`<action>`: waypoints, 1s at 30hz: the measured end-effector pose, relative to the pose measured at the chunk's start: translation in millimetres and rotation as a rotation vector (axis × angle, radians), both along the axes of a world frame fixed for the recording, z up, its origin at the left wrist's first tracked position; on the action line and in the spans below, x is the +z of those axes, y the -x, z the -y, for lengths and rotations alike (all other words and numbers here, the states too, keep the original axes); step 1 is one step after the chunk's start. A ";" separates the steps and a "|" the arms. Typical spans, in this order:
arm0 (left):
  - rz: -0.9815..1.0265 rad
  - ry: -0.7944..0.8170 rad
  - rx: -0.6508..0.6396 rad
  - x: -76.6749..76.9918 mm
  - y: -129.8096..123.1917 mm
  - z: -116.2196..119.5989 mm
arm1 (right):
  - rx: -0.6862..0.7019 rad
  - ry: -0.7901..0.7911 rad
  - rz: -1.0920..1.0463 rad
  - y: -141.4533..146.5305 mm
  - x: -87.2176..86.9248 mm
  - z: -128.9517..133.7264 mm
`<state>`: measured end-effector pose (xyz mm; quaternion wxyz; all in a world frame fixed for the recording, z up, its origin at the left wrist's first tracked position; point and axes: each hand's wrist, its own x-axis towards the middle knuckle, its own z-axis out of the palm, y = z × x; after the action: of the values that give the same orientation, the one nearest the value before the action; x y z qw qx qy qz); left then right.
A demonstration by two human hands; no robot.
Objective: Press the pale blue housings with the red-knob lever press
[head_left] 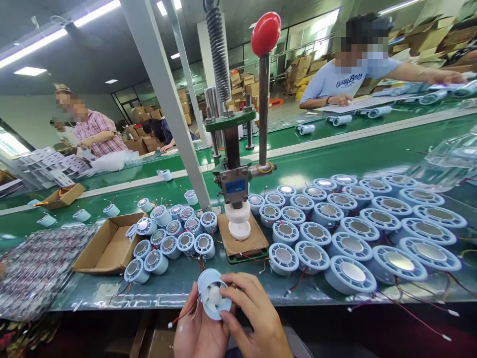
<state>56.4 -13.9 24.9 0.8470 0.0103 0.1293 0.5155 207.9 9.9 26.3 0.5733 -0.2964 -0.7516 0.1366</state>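
Observation:
In front of me, just off the table's near edge, is a small round light-blue fan unit (208, 276) with a white bladed impeller (213, 297) in its open face. My left hand (199, 325) cradles the unit from below and behind, its fingers wrapped round it. A red and black wire pair with a white plug (170, 324) trails from its left side. The fingers and thumb of my right hand (257, 315) grip the fan unit from the right, at the impeller and the rim. The fingertips partly hide the blades.
Beyond my hands stands a hand press (234, 184) with a red-knobbed lever (265, 35) and white round tooling (239, 229) over cardboard. Rows of blue fan units (352, 243) fill the right; more units (169, 246) stand left, beside a cardboard box (108, 243). Across the belt a co-worker (346, 74) reaches sideways.

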 end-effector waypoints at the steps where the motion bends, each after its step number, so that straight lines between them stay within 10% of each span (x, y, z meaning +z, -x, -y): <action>1: -0.001 0.007 -0.002 0.1 0.7 0.7 | 0.002 -0.009 0.002 0.7 1.2 0.6; 30: -0.150 -0.080 0.127 -27.8 -8.5 7.2 | -0.002 -0.046 0.013 -6.3 -12.2 -6.5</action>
<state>64.9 -21.1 -2.8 0.7993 0.0747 0.1721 0.5709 214.1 16.4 14.1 0.5753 -0.2847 -0.7578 0.1170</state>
